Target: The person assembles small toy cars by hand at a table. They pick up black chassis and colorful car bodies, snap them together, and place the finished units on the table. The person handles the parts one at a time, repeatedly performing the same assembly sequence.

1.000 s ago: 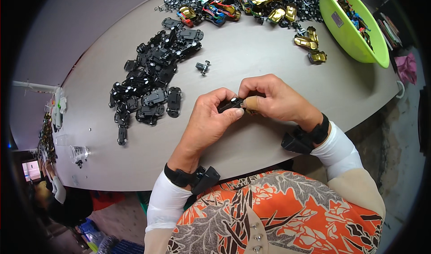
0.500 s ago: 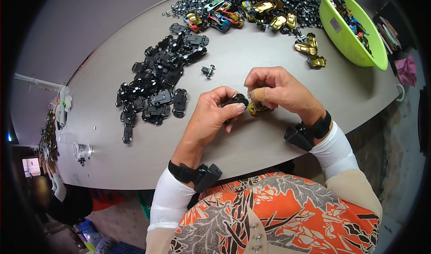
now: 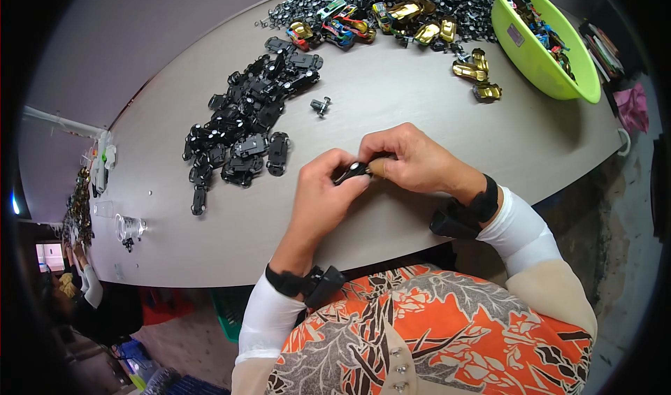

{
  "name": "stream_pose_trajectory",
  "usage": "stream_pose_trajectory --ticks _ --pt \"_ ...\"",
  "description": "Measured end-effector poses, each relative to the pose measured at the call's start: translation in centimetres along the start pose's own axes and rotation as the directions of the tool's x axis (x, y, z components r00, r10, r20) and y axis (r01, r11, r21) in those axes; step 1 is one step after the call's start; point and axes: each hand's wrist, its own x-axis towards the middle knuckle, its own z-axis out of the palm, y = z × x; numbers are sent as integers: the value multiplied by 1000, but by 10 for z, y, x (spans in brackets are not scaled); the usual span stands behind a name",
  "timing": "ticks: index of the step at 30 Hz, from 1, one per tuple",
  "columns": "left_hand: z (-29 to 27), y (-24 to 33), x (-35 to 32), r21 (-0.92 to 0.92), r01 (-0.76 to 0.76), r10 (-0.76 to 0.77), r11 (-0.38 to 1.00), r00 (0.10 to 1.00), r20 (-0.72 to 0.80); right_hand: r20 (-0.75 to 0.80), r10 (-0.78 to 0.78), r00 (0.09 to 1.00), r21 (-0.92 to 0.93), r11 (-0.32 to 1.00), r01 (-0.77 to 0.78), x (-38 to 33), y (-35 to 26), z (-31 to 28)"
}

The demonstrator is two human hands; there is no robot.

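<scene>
My left hand (image 3: 323,189) is closed around a small black toy car chassis (image 3: 354,172) with a white wheel hub showing. My right hand (image 3: 414,159) presses against the chassis's other end, its fingers bent and a tan bandage round the thumb. The two hands meet over the table, and their fingers hide most of the chassis; the yellow car body is out of sight. A loose small wheel-and-axle piece (image 3: 321,106) lies just beyond them. To the left spreads a heap of black chassis (image 3: 251,115).
Shiny gold car bodies (image 3: 479,74) lie at the right. Multicoloured bodies (image 3: 342,30) rest before a wide mound of small dark parts (image 3: 461,7). A green basin (image 3: 593,81) holds more cars. A clear cup (image 3: 129,225) stands at the left; another person's hands (image 3: 78,254) are beyond it.
My hands have come together, and the right one has shifted left onto the chassis. The yellow car body seen by my right fingers is now hidden. The view has shifted slightly.
</scene>
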Motion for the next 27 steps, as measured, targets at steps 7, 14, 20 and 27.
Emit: stream_pose_trajectory --ticks 7,14,20,27 --pt "-49 -7 -117 -251 99 -177 963 934 -310 -291 -164 943 -23 986 165 -20 -3 -55" --pt "-98 -76 -258 14 588 -478 809 672 -565 24 -181 983 -614 773 157 -23 2 -33" --pt "-93 -16 -212 322 415 -225 851 841 -492 -14 -130 991 -697 713 84 -15 6 -24" --pt "-78 19 -33 872 -96 477 479 863 -167 -99 -153 983 -724 689 34 -13 5 -20"
